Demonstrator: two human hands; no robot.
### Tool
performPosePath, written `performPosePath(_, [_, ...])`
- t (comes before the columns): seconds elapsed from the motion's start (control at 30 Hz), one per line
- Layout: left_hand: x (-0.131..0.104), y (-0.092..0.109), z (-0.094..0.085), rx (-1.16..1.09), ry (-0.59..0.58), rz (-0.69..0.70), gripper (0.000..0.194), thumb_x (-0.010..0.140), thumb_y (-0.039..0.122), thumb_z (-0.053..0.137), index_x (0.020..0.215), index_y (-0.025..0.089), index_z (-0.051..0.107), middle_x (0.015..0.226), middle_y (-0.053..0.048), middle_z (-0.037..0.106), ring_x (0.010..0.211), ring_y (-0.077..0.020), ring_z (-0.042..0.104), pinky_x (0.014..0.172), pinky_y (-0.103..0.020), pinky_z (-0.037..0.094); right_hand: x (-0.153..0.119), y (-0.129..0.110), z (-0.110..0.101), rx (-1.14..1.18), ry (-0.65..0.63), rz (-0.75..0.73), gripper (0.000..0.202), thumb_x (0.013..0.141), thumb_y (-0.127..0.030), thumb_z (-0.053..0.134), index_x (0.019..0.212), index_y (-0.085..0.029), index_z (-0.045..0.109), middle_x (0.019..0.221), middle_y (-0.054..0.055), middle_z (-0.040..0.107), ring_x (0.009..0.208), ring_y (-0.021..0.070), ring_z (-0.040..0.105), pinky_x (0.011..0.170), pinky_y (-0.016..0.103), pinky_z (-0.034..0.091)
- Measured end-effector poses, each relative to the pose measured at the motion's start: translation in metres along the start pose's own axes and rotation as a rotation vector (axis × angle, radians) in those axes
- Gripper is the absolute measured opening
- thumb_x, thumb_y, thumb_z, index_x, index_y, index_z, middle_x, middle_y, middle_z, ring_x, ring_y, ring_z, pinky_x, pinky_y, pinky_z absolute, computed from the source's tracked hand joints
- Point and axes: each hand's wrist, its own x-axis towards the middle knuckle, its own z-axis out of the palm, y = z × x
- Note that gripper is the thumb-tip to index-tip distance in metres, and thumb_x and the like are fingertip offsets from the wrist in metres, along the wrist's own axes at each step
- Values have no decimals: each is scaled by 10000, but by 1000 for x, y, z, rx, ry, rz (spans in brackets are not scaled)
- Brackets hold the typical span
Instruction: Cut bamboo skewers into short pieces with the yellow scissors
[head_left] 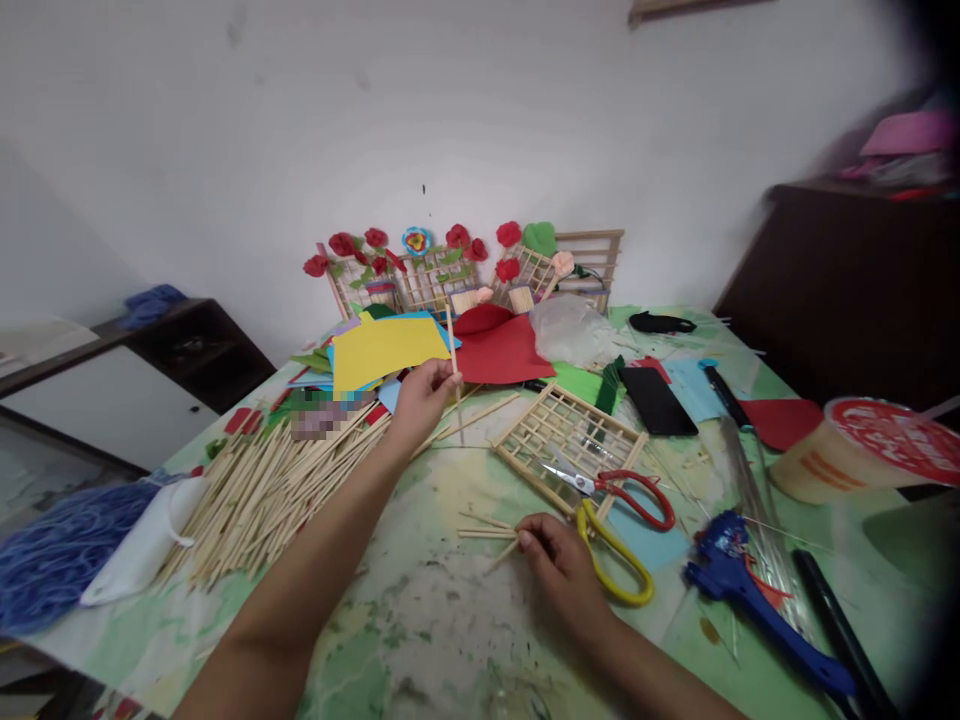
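My left hand (429,398) pinches a thin wooden stick (453,345) that stands nearly upright above the table, in front of the coloured paper. Closer to me, my right hand (556,565) is closed on several short wooden sticks (486,532), whose ends fan out to the left. Right beside that hand lie scissors (616,550) with one yellow and one red handle. Their blades rest over a lattice of glued sticks (525,425). A large pile of long wooden sticks (255,500) spreads under and left of my left forearm.
Yellow paper (390,350) and red paper (502,350) lie at the back, before lattice frames with paper flowers (457,237). On the right are a black phone (658,400), a blue glue gun (772,610) and a sealed drink cup (817,470). Blue yarn (67,550) sits at left.
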Motion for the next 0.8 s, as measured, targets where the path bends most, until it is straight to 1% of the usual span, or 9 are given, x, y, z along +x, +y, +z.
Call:
performPosePath(0.03, [-10, 5, -2, -200, -33, -98, 189, 782, 345, 545, 741, 163, 522, 640, 6, 519, 565, -103, 465, 548, -216, 381, 0, 0, 0, 15, 1, 7, 204, 835, -333, 469, 745, -180, 569, 652, 6, 551, 615, 135, 488, 565, 242, 373])
performPosePath(0.07, [-22, 9, -2, -369, -93, -201, 199, 764, 351, 574, 742, 160, 522, 625, 16, 511, 526, -84, 437, 516, -200, 359, 0, 0, 0, 40, 4, 20, 211, 833, -346, 475, 736, -181, 564, 641, 2, 538, 608, 133, 480, 559, 242, 369])
performPosePath(0.13, [-48, 15, 3, -599, -156, -374, 207, 735, 336, 620, 747, 154, 523, 646, 22, 521, 503, -54, 411, 493, -175, 329, 0, -3, 0, 121, 19, 69, 236, 825, -384, 491, 712, -184, 543, 609, -12, 499, 578, 124, 458, 538, 239, 359])
performPosePath(0.23, [-81, 20, 16, -762, -238, -536, 222, 701, 317, 667, 746, 153, 524, 638, 32, 515, 514, -44, 426, 496, -159, 331, 2, -11, -2, 269, 43, 174, 300, 796, -464, 516, 676, -190, 503, 547, -37, 442, 502, 106, 413, 486, 233, 336])
performPosePath(0.3, [-95, 21, 27, -830, -306, -604, 235, 691, 310, 686, 748, 149, 524, 624, 38, 505, 497, -36, 416, 480, -151, 324, 4, -20, -4, 325, 32, 224, 334, 773, -502, 536, 661, -190, 494, 520, -43, 439, 472, 98, 396, 470, 231, 328])
performPosePath(0.4, [-105, 21, 43, -924, -397, -705, 252, 679, 302, 706, 748, 139, 526, 620, 34, 503, 490, -33, 423, 473, -148, 336, 7, -31, -10, 370, 46, 264, 337, 756, -506, 568, 671, -186, 501, 515, -47, 455, 462, 87, 390, 462, 222, 326])
performPosePath(0.5, [-108, 23, 53, -1011, -409, -797, 263, 664, 286, 723, 740, 137, 521, 625, 29, 510, 513, -45, 459, 502, -160, 382, 10, -37, -14, 412, 94, 308, 317, 767, -488, 572, 707, -183, 510, 559, -41, 491, 462, 78, 402, 451, 214, 322])
performPosePath(0.63, [-112, 27, 56, -1036, -370, -823, 267, 653, 269, 737, 729, 136, 519, 629, 27, 529, 530, -59, 491, 548, -198, 444, 11, -35, -14, 436, 61, 357, 341, 754, -511, 578, 698, -183, 508, 561, -41, 505, 448, 76, 411, 430, 212, 320])
performPosePath(0.8, [-119, 30, 55, -975, -466, -842, 282, 638, 276, 755, 745, 128, 540, 648, 10, 561, 568, -88, 557, 549, -211, 463, 13, -30, -13, 318, 34, 340, 377, 737, -547, 572, 664, -185, 500, 484, -54, 458, 424, 83, 387, 421, 223, 308])
